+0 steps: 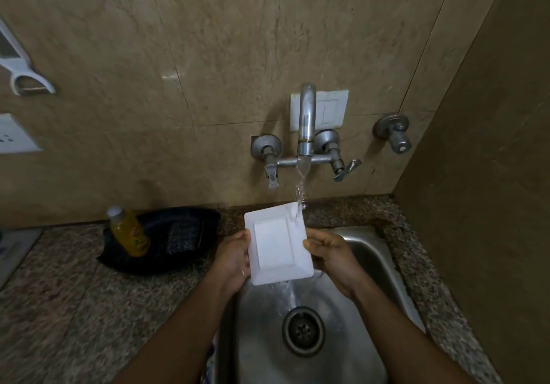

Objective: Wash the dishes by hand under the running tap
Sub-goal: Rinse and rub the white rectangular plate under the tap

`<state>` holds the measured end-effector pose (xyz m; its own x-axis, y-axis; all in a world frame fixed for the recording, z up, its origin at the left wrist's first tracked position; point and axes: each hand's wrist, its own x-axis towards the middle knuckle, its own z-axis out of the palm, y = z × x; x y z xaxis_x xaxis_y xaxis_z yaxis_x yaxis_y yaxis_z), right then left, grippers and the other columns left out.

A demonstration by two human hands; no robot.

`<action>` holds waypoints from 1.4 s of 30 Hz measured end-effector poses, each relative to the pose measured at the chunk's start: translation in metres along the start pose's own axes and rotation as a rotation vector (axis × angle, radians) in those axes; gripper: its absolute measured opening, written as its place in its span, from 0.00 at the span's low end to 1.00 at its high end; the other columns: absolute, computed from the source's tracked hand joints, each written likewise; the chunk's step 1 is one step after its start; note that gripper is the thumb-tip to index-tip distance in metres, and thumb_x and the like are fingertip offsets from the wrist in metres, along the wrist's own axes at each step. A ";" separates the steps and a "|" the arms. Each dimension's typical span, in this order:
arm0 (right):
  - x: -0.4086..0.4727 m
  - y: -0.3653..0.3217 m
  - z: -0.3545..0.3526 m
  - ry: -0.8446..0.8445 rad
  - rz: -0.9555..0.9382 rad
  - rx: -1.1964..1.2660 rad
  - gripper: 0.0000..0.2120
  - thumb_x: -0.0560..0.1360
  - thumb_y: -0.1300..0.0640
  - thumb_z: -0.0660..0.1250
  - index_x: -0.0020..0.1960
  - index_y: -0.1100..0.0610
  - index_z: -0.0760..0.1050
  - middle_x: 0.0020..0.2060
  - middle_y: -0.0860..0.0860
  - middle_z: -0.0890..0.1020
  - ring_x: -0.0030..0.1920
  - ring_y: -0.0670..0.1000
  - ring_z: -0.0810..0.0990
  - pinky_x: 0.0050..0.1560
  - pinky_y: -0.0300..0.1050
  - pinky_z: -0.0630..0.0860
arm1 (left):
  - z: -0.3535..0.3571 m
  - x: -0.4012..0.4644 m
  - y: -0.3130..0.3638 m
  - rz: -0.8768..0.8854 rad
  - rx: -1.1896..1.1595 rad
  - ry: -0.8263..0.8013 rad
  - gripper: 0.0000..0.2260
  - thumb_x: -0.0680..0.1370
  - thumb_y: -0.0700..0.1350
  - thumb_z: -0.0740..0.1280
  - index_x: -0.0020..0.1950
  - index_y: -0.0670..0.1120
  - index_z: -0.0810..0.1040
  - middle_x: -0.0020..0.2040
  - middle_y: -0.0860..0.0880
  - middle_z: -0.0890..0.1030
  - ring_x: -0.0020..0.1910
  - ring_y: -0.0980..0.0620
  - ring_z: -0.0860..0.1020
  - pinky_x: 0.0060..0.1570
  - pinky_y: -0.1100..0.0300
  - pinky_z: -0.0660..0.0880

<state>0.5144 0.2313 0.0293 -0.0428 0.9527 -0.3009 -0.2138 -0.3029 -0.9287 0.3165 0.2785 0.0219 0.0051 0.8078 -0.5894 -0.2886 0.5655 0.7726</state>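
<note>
partly hidden: left hand [235,260] behind plate [278,242]

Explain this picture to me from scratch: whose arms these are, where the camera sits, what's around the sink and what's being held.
There is no machine here. The one picture comes from a camera worn on a person's head, looking down at their own arms. The left hand and right hand hold a white square plate by opposite edges over a steel sink. Water from the wall tap hits the plate's far corner and runs off into the basin. On the speckled counter to the left lies a dark tray with a yellow bottle and a scrub pad.
</note>
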 end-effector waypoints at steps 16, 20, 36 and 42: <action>0.018 -0.017 -0.024 0.280 0.216 0.797 0.13 0.80 0.66 0.63 0.61 0.72 0.75 0.47 0.65 0.84 0.39 0.55 0.86 0.31 0.42 0.82 | 0.049 0.000 0.033 -0.191 -0.274 -0.169 0.11 0.78 0.34 0.65 0.60 0.32 0.73 0.53 0.34 0.82 0.51 0.41 0.83 0.46 0.51 0.82; 0.020 -0.021 -0.032 0.279 0.175 0.826 0.15 0.78 0.66 0.64 0.63 0.71 0.74 0.51 0.65 0.84 0.46 0.56 0.86 0.33 0.42 0.82 | 0.061 0.001 0.035 -0.180 -0.298 -0.197 0.09 0.79 0.34 0.64 0.58 0.33 0.74 0.55 0.34 0.81 0.57 0.40 0.81 0.59 0.48 0.78; 0.016 0.008 -0.043 0.183 0.101 0.386 0.16 0.81 0.60 0.59 0.67 0.57 0.75 0.58 0.59 0.83 0.59 0.60 0.81 0.56 0.57 0.78 | 0.050 -0.017 0.025 0.048 0.076 -0.387 0.13 0.78 0.32 0.64 0.61 0.41 0.79 0.55 0.42 0.84 0.56 0.42 0.82 0.55 0.47 0.80; 0.008 0.006 -0.043 0.307 0.253 0.212 0.21 0.79 0.41 0.59 0.58 0.54 0.81 0.48 0.54 0.86 0.49 0.57 0.80 0.50 0.50 0.73 | 0.051 -0.024 0.009 0.353 0.428 -0.285 0.14 0.74 0.29 0.69 0.46 0.49 0.82 0.45 0.47 0.85 0.46 0.49 0.83 0.51 0.52 0.79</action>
<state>0.5547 0.2363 0.0118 0.1652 0.7883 -0.5927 -0.4303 -0.4831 -0.7625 0.3623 0.2721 0.0550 0.2515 0.9376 -0.2403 0.0891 0.2248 0.9703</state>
